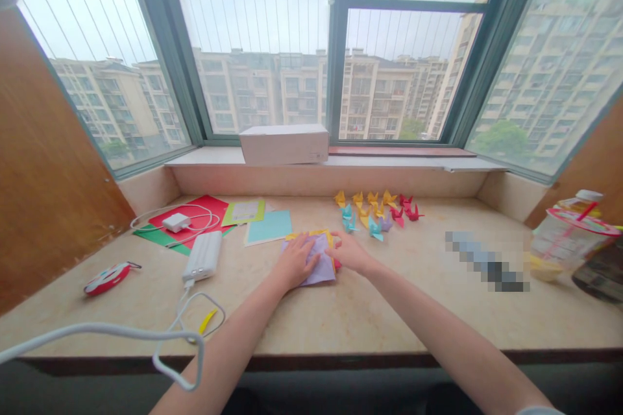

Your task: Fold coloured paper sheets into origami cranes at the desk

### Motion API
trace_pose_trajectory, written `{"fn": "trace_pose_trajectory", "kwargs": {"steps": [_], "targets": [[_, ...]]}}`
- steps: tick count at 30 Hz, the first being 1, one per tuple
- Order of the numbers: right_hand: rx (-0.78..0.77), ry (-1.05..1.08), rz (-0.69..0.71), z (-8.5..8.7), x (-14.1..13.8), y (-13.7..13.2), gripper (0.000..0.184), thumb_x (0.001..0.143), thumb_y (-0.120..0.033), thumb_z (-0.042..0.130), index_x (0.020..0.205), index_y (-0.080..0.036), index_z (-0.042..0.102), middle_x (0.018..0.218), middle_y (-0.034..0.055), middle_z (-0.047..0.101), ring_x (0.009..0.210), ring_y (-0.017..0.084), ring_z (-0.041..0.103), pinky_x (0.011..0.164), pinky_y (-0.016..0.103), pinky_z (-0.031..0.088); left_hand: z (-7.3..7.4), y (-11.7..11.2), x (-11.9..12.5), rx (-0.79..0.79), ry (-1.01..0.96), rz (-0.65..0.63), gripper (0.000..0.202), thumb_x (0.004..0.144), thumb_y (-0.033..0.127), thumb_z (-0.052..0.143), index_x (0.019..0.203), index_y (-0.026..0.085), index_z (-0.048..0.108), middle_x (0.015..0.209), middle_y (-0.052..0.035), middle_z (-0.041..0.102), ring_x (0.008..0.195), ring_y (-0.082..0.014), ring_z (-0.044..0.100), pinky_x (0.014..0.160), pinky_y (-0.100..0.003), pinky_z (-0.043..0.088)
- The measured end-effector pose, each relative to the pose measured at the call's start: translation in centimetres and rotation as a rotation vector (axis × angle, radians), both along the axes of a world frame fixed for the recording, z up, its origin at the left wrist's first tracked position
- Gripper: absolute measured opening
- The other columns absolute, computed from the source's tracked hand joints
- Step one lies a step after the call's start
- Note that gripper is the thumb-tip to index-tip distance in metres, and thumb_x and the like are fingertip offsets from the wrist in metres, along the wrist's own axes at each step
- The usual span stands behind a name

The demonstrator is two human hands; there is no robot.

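Note:
A lilac paper square lies on top of a small stack of coloured sheets on the stone window ledge. My left hand lies flat on the lilac sheet, fingers stretched out and pressing it down. My right hand rests at the stack's right edge, fingers bent onto the paper's edge. Just beyond, several small folded paper cranes in yellow, teal, purple and red stand in a cluster.
Red, green, yellow-green and light blue sheets lie at left with a white charger, a power bank and its cable. A red and white object lies far left. A white box sits on the sill. Plastic containers stand right.

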State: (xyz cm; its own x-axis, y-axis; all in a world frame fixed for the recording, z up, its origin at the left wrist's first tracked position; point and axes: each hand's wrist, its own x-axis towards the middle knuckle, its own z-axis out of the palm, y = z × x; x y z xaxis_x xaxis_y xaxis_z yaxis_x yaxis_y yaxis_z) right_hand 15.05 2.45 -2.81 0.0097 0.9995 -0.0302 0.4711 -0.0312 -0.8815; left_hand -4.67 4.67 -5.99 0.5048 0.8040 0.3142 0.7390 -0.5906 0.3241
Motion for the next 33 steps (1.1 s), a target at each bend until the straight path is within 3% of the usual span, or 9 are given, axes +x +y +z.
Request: {"fn": "trace_pose_trajectory", "kwargs": {"steps": [10,13,17,19,21,23,25,28,33], "targets": [[-0.193,0.53,-0.045,0.0,-2.7,1.2,0.071,0.081,-0.019,0.062,0.145,-0.016,0.032,0.077,0.0028,0.07,0.059,0.018,0.067,0.049,0.025,0.051,-1.6,2.2,-0.2,0.026,-0.201,0.001,0.045,0.097,0.031,0.037,0.135,0.013,0.053,0.141,-0.0211,0.053,0.136,-0.0323,0.046,0.113,-0.052,0.037],[-0.131,0.599,-0.074,-0.2,-3.6,0.8,0.081,0.076,-0.011,0.059,0.149,-0.017,0.025,0.079,0.0017,0.07,0.057,0.017,0.065,0.05,0.025,0.051,-1.0,2.0,-0.3,0.066,-0.265,0.014,0.052,0.094,0.03,0.043,0.144,0.013,0.041,0.149,-0.0217,0.044,0.143,-0.0332,0.036,0.116,-0.056,0.03],[0.035,0.659,-0.056,0.3,-3.1,-0.1,0.083,0.072,-0.009,0.059,0.148,-0.023,0.028,0.096,0.0019,0.071,0.07,0.015,0.067,0.064,0.026,0.054,0.9,1.1,-0.7,0.203,-0.526,0.24,0.077,0.086,0.042,0.063,0.15,0.015,0.029,0.16,-0.0213,0.024,0.151,-0.0367,0.013,0.119,-0.06,0.016],[0.143,0.695,-0.007,0.5,-2.1,-0.4,0.083,0.073,-0.01,0.059,0.148,-0.028,0.028,0.107,0.0011,0.071,0.087,0.016,0.069,0.079,0.029,0.055,2.0,0.6,-0.9,0.143,-0.736,0.327,0.092,0.076,0.047,0.074,0.15,0.016,0.029,0.157,-0.0211,0.03,0.15,-0.0367,0.015,0.12,-0.056,0.019],[0.314,0.726,0.121,0.4,-0.8,-0.7,0.083,0.074,-0.013,0.061,0.148,-0.028,0.027,0.117,0.0026,0.069,0.102,0.019,0.066,0.092,0.034,0.052,2.9,0.2,-0.8,-0.125,-0.974,0.28,0.094,0.072,0.05,0.078,0.148,0.018,0.032,0.142,-0.0198,0.052,0.14,-0.0356,0.041,0.113,-0.052,0.035],[0.437,0.653,0.199,0.0,0.6,-1.1,0.081,0.075,-0.015,0.062,0.148,-0.028,0.03,0.122,0.0041,0.066,0.111,0.021,0.063,0.099,0.039,0.049,3.4,-0.1,-0.4,-0.427,-1.139,0.137,0.087,0.071,0.05,0.079,0.142,0.017,0.041,0.12,-0.0164,0.069,0.115,-0.0326,0.064,0.098,-0.047,0.05],[0.523,0.52,0.201,-0.5,1.6,-1.5,0.081,0.073,-0.015,0.066,0.147,-0.027,0.034,0.126,0.0056,0.062,0.116,0.023,0.059,0.103,0.041,0.046,3.7,-0.4,0.2,-0.558,-1.208,0.008,0.08,0.07,0.048,0.081,0.136,0.017,0.048,0.111,-0.0137,0.073,0.098,-0.0285,0.07,0.088,-0.042,0.055],[0.576,0.42,0.165,-1.0,2.7,-2.3,0.083,0.074,-0.02,0.07,0.148,-0.027,0.033,0.128,0.0071,0.06,0.119,0.025,0.056,0.104,0.042,0.045,3.8,-0.9,0.9,-0.454,-1.174,-0.083,0.065,0.072,0.042,0.08,0.127,0.017,0.056,0.116,-0.0125,0.071,0.1,-0.0258,0.069,0.087,-0.039,0.054],[0.552,0.406,0.138,-0.8,3.7,-3.2,0.095,0.076,-0.033,0.076,0.153,-0.027,0.022,0.126,0.0079,0.062,0.117,0.026,0.059,0.103,0.043,0.047,3.8,-1.4,1.4,-0.291,-1.04,-0.093,0.038,0.073,0.038,0.079,0.104,0.018,0.067,0.106,-0.0081,0.071,0.102,-0.0237,0.065,0.091,-0.035,0.051]]}}
